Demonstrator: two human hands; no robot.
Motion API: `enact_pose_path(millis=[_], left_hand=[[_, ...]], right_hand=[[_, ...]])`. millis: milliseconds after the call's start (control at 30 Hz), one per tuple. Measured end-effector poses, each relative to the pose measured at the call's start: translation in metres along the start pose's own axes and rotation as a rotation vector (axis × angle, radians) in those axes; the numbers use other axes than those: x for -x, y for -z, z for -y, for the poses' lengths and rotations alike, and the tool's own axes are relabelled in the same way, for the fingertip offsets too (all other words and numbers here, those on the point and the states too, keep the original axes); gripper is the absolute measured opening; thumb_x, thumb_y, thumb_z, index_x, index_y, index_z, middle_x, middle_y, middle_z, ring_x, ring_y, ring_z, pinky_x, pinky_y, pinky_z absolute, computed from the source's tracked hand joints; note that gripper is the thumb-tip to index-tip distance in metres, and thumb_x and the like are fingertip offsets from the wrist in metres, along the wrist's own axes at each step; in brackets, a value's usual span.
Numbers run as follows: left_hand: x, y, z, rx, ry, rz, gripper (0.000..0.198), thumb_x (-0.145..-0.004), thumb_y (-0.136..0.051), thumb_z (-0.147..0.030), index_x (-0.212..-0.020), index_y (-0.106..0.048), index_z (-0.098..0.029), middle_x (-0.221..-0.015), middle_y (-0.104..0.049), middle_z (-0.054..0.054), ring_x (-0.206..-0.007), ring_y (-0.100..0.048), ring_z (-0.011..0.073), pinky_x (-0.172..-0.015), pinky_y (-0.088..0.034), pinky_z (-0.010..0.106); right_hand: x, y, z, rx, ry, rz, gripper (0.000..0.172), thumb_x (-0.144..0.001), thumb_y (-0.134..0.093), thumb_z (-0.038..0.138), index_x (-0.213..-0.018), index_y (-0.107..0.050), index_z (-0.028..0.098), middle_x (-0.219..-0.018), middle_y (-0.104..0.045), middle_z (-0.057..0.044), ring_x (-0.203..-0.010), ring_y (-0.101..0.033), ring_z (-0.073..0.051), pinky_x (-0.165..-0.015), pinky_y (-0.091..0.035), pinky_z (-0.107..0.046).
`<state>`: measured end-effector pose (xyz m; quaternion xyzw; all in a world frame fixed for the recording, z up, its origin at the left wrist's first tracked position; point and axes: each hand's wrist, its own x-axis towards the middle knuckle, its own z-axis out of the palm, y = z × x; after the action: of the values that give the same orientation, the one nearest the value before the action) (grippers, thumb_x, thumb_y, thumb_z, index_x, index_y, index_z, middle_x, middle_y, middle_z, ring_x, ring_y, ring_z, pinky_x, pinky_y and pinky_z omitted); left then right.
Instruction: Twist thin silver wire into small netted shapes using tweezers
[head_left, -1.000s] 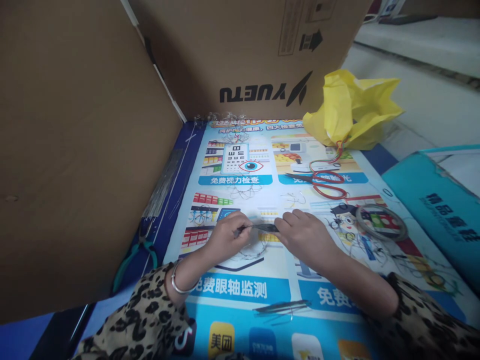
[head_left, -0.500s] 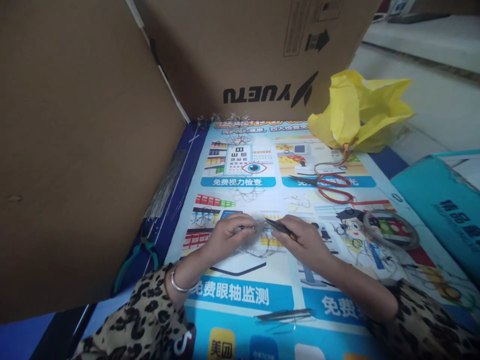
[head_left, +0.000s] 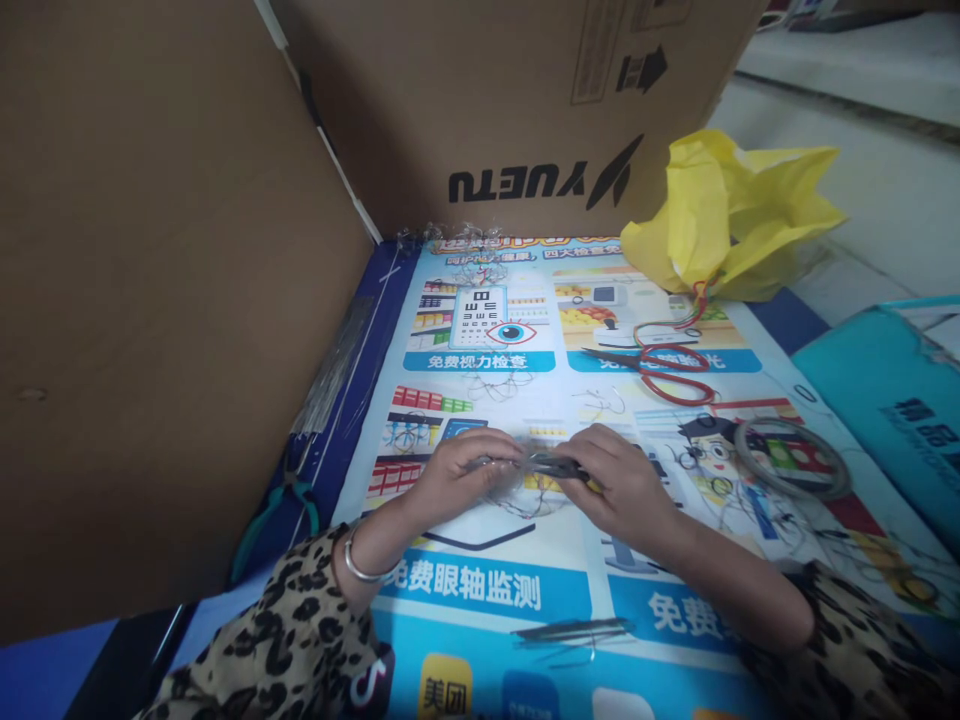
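Note:
My left hand is closed in a pinch on a thin wire piece, partly hidden by the fingers. In my right hand is a pair of dark pliers, gripped by its handles. The plier tips point left and lie close to my left fingertips, at the wire; whether they bite on it I cannot tell. Fine looped wire hangs below, between both hands. A small bundle of cut wires lies nearer to me on the printed sheet.
Red-handled scissors lie beyond my right hand, near a yellow bag. A wire coil and a teal box are at right. Teal-handled pliers and straight wires lie left, beside cardboard panels.
The pliers in my right hand have turned from slanting up-left to nearly level, and their tips have come closer to my left fingers. The view has shifted slightly.

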<state>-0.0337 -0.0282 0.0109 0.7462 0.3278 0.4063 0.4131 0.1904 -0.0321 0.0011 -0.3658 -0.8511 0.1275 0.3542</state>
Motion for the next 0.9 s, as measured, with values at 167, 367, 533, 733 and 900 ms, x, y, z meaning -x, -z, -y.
enact_pose_path(millis=[167, 367, 533, 733, 900], left_hand=[[0.002, -0.003, 0.003, -0.061, 0.035, -0.034, 0.015, -0.082, -0.056, -0.018, -0.093, -0.066, -0.016, -0.092, -0.067, 0.009, -0.088, -0.062, 0.0169, -0.080, -0.049, 0.031], [0.003, -0.008, 0.005, -0.159, 0.082, -0.041, 0.009, -0.080, -0.055, -0.015, -0.083, -0.064, -0.016, -0.080, -0.065, 0.006, -0.076, -0.060, 0.0150, -0.070, -0.048, 0.028], [0.004, -0.010, 0.007, -0.173, 0.088, -0.031, 0.008, -0.079, -0.055, -0.015, -0.083, -0.062, -0.015, -0.082, -0.065, 0.006, -0.077, -0.060, 0.0147, -0.070, -0.047, 0.028], [0.003, -0.010, 0.007, -0.165, 0.121, -0.022, 0.006, -0.080, -0.054, -0.017, -0.077, -0.059, -0.016, -0.077, -0.062, 0.004, -0.073, -0.058, 0.0129, -0.069, -0.045, 0.026], [0.003, -0.009, 0.003, -0.143, 0.165, -0.005, 0.008, -0.080, -0.054, -0.017, -0.075, -0.059, -0.015, -0.073, -0.060, 0.003, -0.070, -0.055, 0.0120, -0.067, -0.043, 0.025]], right_hand=[[-0.002, 0.005, -0.004, 0.257, 0.032, 0.015, 0.014, -0.080, -0.052, 0.021, -0.088, -0.063, 0.016, -0.079, -0.062, -0.007, -0.077, -0.053, -0.018, -0.073, -0.043, -0.033], [-0.005, 0.008, -0.004, 0.461, 0.021, 0.110, 0.015, -0.080, -0.053, 0.024, -0.086, -0.064, 0.016, -0.079, -0.061, -0.007, -0.080, -0.052, -0.020, -0.073, -0.038, -0.032], [-0.008, 0.006, 0.000, 0.519, 0.026, 0.171, 0.014, -0.082, -0.052, 0.025, -0.083, -0.064, 0.018, -0.075, -0.061, -0.005, -0.076, -0.051, -0.019, -0.070, -0.036, -0.030], [-0.003, 0.002, -0.002, 0.482, -0.039, 0.188, 0.012, -0.082, -0.053, 0.024, -0.080, -0.064, 0.019, -0.071, -0.062, -0.003, -0.072, -0.055, -0.016, -0.065, -0.037, -0.026], [-0.002, 0.000, -0.004, 0.408, -0.118, 0.250, 0.015, -0.083, -0.053, 0.028, -0.082, -0.064, 0.019, -0.074, -0.064, -0.003, -0.074, -0.058, -0.016, -0.064, -0.039, -0.025]])
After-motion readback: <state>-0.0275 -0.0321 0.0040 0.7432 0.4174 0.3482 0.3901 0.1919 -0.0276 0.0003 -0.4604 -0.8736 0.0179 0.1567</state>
